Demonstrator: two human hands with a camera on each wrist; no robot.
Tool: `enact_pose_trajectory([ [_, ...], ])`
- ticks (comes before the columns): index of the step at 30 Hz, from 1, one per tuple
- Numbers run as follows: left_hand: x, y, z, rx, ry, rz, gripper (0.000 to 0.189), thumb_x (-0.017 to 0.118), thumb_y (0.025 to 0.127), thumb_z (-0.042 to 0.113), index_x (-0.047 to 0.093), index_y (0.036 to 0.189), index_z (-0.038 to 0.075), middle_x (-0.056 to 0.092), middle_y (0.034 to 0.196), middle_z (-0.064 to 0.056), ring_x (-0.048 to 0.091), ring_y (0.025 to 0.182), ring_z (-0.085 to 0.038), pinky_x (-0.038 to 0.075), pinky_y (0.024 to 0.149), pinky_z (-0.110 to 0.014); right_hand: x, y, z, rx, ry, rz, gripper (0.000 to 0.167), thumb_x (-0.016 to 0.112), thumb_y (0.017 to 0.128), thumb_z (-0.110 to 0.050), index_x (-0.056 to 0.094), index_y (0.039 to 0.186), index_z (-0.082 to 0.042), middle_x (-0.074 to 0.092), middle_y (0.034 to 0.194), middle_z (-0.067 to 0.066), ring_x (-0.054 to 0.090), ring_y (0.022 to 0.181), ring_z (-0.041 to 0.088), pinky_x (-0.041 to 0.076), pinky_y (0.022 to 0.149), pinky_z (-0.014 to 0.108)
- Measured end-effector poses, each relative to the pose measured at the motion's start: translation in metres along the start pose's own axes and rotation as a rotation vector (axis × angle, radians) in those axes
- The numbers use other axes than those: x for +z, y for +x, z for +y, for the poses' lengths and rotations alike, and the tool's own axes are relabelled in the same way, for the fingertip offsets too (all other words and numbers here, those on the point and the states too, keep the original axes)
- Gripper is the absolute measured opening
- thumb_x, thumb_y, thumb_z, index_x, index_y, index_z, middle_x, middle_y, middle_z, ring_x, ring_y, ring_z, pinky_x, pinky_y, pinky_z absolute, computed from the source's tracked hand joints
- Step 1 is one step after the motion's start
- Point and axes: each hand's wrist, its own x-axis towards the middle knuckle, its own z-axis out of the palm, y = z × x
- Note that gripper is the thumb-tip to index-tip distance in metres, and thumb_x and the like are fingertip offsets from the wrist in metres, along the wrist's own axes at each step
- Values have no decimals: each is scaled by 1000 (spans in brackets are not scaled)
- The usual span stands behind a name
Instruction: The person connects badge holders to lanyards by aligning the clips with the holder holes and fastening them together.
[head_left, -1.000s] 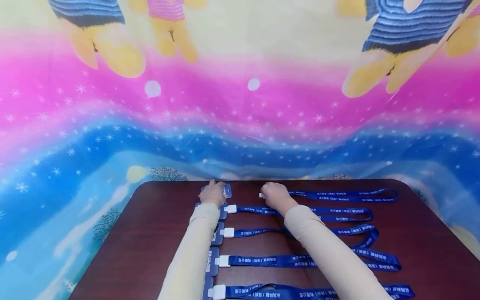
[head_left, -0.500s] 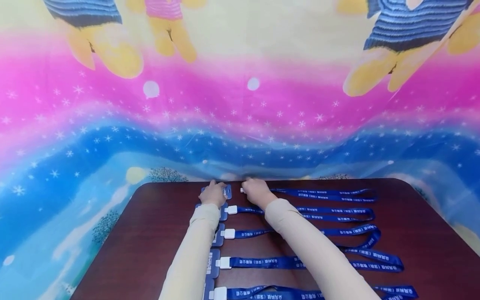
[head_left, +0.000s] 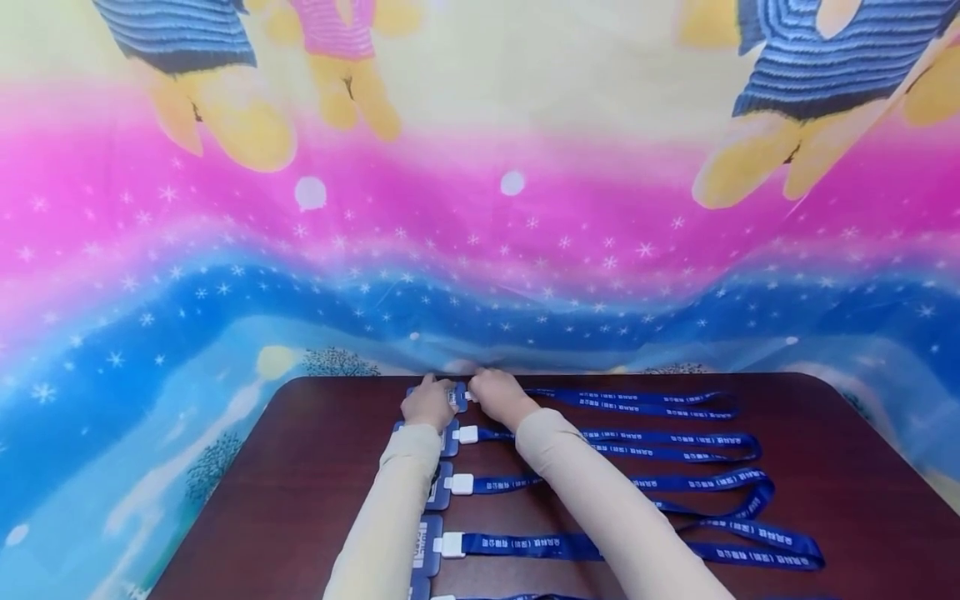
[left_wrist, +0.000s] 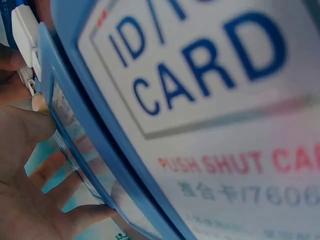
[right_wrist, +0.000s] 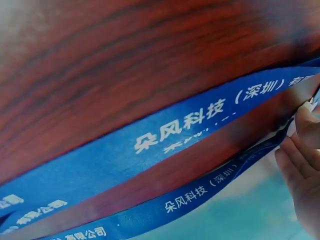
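At the far edge of the table, my left hand [head_left: 429,404] holds a blue ID badge holder [head_left: 461,398], thumb and fingers spread along its edges. Just to the right, my right hand [head_left: 498,396] pinches the white clip [head_left: 471,396] of a blue printed lanyard [head_left: 622,404], right at the holder's slotted end. The left wrist view shows the clip [left_wrist: 25,75] between the right fingers, close to the left thumb. In the right wrist view the lanyard [right_wrist: 200,192] trails away from the right hand [right_wrist: 305,165], whose fingertips are partly cut off by the frame.
Several more badge holders [head_left: 426,542] with white clips [head_left: 453,545] and blue lanyards [head_left: 525,546] lie in rows toward the near side of the dark red wooden table [head_left: 300,500]. A colourful printed cloth [head_left: 480,267] hangs behind the far edge.
My right hand has moved left with the clip up to the badge holder, drawing its lanyard along. The left hand stays in place on the holder.
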Motion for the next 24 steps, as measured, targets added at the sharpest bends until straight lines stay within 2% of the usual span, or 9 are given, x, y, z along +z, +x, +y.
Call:
enact_pose_trajectory([
  [3,1,0,0,-1,-17,16,46,76,89,28,65,133,24,51,139,-13,63,100,-36,50,85,-56,3,2,1,-11,16,67,23,63,94,-3,66,74,-14,62,81,3,61,71,19,54,67,35],
  [7,1,1,-1,2,-20,13,47,76,89,28,64,134,25,52,136,-13,63,98,-35,50,85,-55,6,4,2,-28,30,125,20,63,93,-2,68,76,-11,62,83,6,63,74,22,55,68,37],
  [13,1,0,-3,11,-10,-24,49,74,91,29,61,138,27,49,141,-12,59,110,-37,49,86,-54,8,7,1,-48,2,112,15,63,95,-3,72,84,-9,65,88,8,65,78,24,56,71,37],
  [17,0,0,-3,25,-4,-19,48,73,91,29,61,137,26,50,140,-12,55,117,-37,48,90,-56,5,10,-1,-31,-33,84,13,62,97,-6,73,89,-8,67,91,8,66,80,23,56,72,36],
  [24,-2,-1,-1,32,19,-19,48,73,91,28,61,138,23,50,139,-12,52,120,-36,48,90,-56,1,12,-7,9,-40,27,12,61,98,-8,73,95,-7,67,95,8,66,84,23,56,75,35],
])
